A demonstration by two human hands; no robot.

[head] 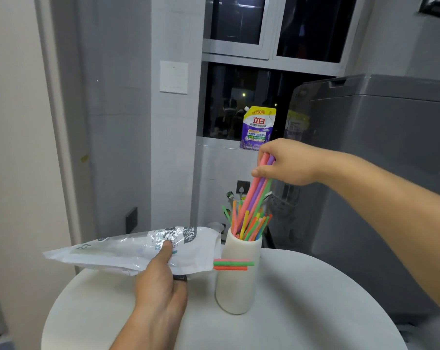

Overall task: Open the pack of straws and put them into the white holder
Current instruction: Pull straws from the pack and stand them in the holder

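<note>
The white holder hides the lower ends of the straws standing in it, so how deep they reach cannot be told. The right hand covers the tops of the pink, purple and green straws it pinches. The fingers of the left hand are out of sight under the plastic pack; only the thumb shows on top. The print on the pack is too blurred to read. Both forearms and the near part of the round table are cut off by the frame's edges.
</note>
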